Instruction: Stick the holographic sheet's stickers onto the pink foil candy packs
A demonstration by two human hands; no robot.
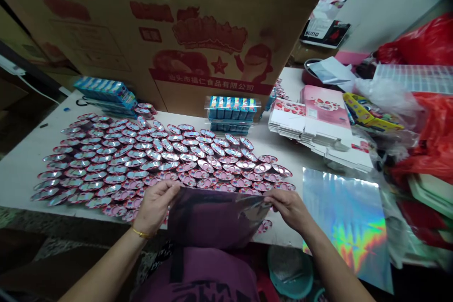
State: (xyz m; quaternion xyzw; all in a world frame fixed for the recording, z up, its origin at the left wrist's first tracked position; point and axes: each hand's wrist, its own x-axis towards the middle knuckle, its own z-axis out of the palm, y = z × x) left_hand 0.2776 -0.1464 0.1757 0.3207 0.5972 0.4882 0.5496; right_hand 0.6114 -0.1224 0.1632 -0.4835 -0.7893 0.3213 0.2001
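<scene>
A thin, glossy plastic sheet (219, 219) is stretched between my two hands above the front edge of the table. It looks purplish dark; whether it is see-through or mirrors my purple shirt, I cannot tell. My left hand (155, 205) pinches its upper left corner, and my right hand (285, 205) pinches the upper right one. Just beyond the sheet, rows of small oval, pink-rimmed packs (134, 160) with shiny tops cover much of the white table (17, 170). To the right of my right hand lies a shiny rainbow-silver sheet (347, 222).
A big printed cardboard box (212, 23) stands along the back. Blue wrapped packs stand at left (104, 94) and centre (231, 113). Flat pink-and-white cartons (325, 113) are stacked at right, near red plastic bags (421, 40). A teal basin (290, 278) is below the table.
</scene>
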